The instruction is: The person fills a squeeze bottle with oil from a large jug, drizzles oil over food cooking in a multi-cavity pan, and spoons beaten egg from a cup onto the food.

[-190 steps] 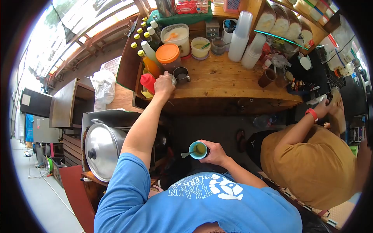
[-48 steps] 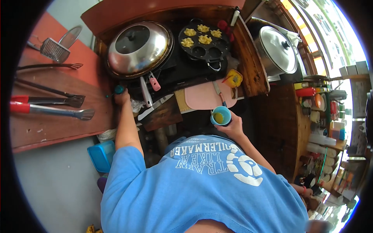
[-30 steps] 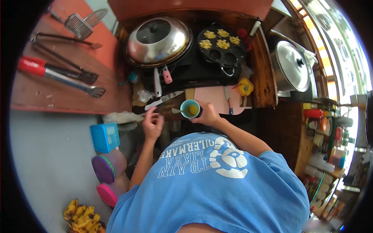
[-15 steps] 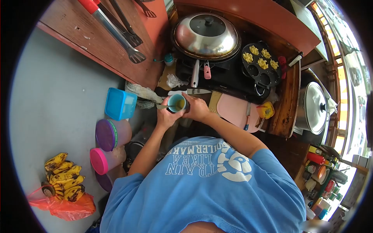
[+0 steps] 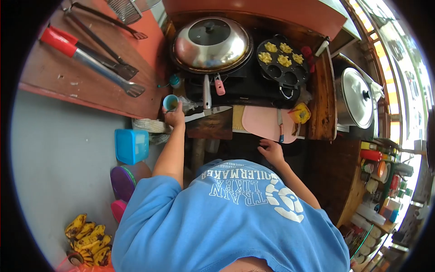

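My left hand [image 5: 174, 117] is wrapped round the blue cup [image 5: 170, 102], which holds something yellowish, near the left end of the counter. A teal-capped bottle [image 5: 174, 80] and a crumpled clear plastic bag [image 5: 189, 104] lie beside the cup. A white-handled knife [image 5: 208, 113] is just right of this hand. My right hand [image 5: 272, 152] holds nothing, its fingers loosely bent and apart, below the pink cutting board [image 5: 263, 124]. On the board rests a knife with a dark handle [image 5: 280, 126].
A lidded pan [image 5: 204, 50] and a round-welled black pan [image 5: 283, 68] with yellow food in several wells sit on the stove. Tongs [image 5: 97, 63] lie on the left shelf. A large lidded pot [image 5: 355, 97] stands right. Bananas [image 5: 90, 238] and a blue container [image 5: 132, 146] are at left.
The cup, between both hands half a second ago, has moved up and left in my left hand. My right hand has let go and moved right. Earlier, my right hand alone held the cup.
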`<move>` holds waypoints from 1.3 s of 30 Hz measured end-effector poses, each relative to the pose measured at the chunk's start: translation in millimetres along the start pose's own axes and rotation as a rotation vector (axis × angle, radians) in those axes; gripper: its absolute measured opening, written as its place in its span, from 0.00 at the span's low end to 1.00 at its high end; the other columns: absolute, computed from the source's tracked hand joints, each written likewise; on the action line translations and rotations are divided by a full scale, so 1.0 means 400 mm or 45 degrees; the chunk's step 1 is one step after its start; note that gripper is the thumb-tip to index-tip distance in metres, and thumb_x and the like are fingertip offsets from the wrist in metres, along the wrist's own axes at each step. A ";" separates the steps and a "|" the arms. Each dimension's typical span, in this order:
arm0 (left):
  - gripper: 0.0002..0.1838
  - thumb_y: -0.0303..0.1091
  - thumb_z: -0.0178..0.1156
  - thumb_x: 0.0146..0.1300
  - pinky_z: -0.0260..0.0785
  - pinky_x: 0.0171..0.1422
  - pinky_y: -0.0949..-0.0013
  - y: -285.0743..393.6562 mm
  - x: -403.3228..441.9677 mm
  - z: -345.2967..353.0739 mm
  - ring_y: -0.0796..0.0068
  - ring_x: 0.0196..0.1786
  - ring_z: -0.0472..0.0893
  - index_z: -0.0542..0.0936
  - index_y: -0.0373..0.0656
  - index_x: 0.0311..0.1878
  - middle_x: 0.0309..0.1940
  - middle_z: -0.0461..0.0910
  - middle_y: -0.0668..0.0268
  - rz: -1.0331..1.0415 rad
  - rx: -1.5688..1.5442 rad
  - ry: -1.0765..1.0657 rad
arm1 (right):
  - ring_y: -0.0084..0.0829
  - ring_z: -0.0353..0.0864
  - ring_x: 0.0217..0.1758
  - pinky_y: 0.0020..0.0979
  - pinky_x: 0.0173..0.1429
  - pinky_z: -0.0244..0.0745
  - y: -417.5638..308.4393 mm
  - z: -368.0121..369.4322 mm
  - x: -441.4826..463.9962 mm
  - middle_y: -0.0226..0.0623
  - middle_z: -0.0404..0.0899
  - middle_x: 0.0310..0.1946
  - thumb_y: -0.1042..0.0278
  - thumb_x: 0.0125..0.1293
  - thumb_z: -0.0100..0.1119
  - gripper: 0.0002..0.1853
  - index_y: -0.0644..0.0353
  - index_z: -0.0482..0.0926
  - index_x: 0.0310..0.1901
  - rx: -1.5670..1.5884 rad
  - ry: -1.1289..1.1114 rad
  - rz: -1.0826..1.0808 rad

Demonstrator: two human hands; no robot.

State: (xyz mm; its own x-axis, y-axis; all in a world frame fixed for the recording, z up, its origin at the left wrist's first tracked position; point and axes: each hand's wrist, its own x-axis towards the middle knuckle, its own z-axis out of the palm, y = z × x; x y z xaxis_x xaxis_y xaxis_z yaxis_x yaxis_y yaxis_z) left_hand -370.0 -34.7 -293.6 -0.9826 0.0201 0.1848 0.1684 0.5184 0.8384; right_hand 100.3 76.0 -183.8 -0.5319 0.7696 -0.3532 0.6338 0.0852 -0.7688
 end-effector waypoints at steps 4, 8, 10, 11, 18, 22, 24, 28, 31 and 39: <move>0.37 0.54 0.84 0.47 0.78 0.57 0.51 0.079 -0.001 0.000 0.51 0.51 0.88 0.82 0.41 0.55 0.48 0.89 0.53 -0.219 0.039 -0.063 | 0.26 0.89 0.33 0.31 0.45 0.84 0.141 -0.042 -0.125 0.40 0.92 0.45 0.61 0.60 0.75 0.23 0.62 0.87 0.55 0.022 0.238 0.208; 0.39 0.52 0.83 0.50 0.77 0.59 0.53 0.034 0.020 0.028 0.54 0.51 0.88 0.81 0.36 0.59 0.51 0.88 0.53 -0.080 0.038 -0.113 | 0.25 0.90 0.34 0.30 0.44 0.84 0.254 -0.031 -0.225 0.40 0.93 0.43 0.62 0.61 0.74 0.22 0.63 0.87 0.55 0.181 0.459 0.443; 0.42 0.52 0.83 0.49 0.78 0.60 0.54 0.028 0.018 0.030 0.53 0.51 0.87 0.80 0.33 0.61 0.52 0.88 0.52 -0.055 0.019 -0.094 | 0.23 0.89 0.31 0.27 0.38 0.84 0.270 -0.025 -0.268 0.40 0.92 0.41 0.66 0.63 0.73 0.19 0.65 0.87 0.53 0.219 0.530 0.499; 0.43 0.52 0.84 0.48 0.78 0.59 0.55 0.020 0.020 0.031 0.53 0.52 0.87 0.80 0.33 0.62 0.52 0.87 0.51 -0.081 0.025 -0.098 | 0.23 0.89 0.31 0.27 0.38 0.84 0.272 -0.022 -0.286 0.40 0.92 0.41 0.66 0.63 0.73 0.19 0.65 0.87 0.53 0.237 0.566 0.523; 0.51 0.59 0.84 0.44 0.79 0.58 0.51 0.060 -0.017 0.009 0.47 0.52 0.88 0.77 0.36 0.67 0.52 0.88 0.50 -0.075 0.148 -0.088 | 0.26 0.89 0.32 0.29 0.39 0.85 0.287 -0.034 -0.354 0.43 0.92 0.41 0.67 0.64 0.72 0.18 0.67 0.87 0.53 0.262 0.673 0.525; 0.52 0.58 0.85 0.42 0.77 0.62 0.52 -0.078 0.033 0.063 0.48 0.55 0.87 0.77 0.35 0.66 0.54 0.87 0.50 -0.087 0.219 -0.026 | 0.29 0.90 0.41 0.30 0.45 0.85 0.392 -0.029 -0.345 0.43 0.92 0.43 0.67 0.65 0.72 0.18 0.66 0.86 0.54 0.156 0.676 0.437; 0.53 0.60 0.84 0.42 0.74 0.65 0.53 -0.014 0.021 0.038 0.49 0.59 0.85 0.77 0.35 0.66 0.58 0.86 0.49 -0.107 0.274 -0.107 | 0.28 0.91 0.42 0.31 0.48 0.85 0.397 -0.052 -0.348 0.42 0.92 0.42 0.67 0.65 0.72 0.17 0.64 0.87 0.53 0.214 0.621 0.447; 0.52 0.63 0.83 0.43 0.73 0.66 0.52 -0.062 0.073 0.048 0.49 0.60 0.84 0.79 0.34 0.65 0.57 0.86 0.49 -0.065 0.357 -0.168 | 0.35 0.92 0.46 0.35 0.53 0.86 0.419 -0.114 -0.353 0.46 0.92 0.44 0.66 0.62 0.72 0.19 0.63 0.87 0.54 0.094 0.454 0.513; 0.42 0.61 0.84 0.43 0.75 0.62 0.52 0.031 0.015 -0.003 0.55 0.50 0.87 0.86 0.34 0.52 0.50 0.89 0.56 -0.098 -0.002 -0.275 | 0.35 0.92 0.49 0.36 0.56 0.86 0.435 -0.164 -0.371 0.44 0.91 0.45 0.66 0.63 0.72 0.18 0.63 0.87 0.53 0.042 0.452 0.527; 0.53 0.58 0.83 0.47 0.71 0.72 0.49 0.073 -0.067 -0.069 0.44 0.68 0.78 0.75 0.31 0.69 0.67 0.77 0.41 -0.109 0.268 -0.351 | 0.42 0.91 0.53 0.39 0.62 0.84 0.511 -0.325 -0.409 0.45 0.91 0.49 0.63 0.62 0.70 0.21 0.64 0.86 0.55 0.021 0.438 0.636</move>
State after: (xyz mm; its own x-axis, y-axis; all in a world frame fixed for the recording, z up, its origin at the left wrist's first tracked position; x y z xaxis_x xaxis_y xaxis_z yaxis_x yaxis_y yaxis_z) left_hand -336.7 -43.7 -260.1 -0.9817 0.1838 -0.0506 0.0927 0.6923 0.7156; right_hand 389.8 49.8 -213.8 0.0416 0.8746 -0.4831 0.7499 -0.3468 -0.5633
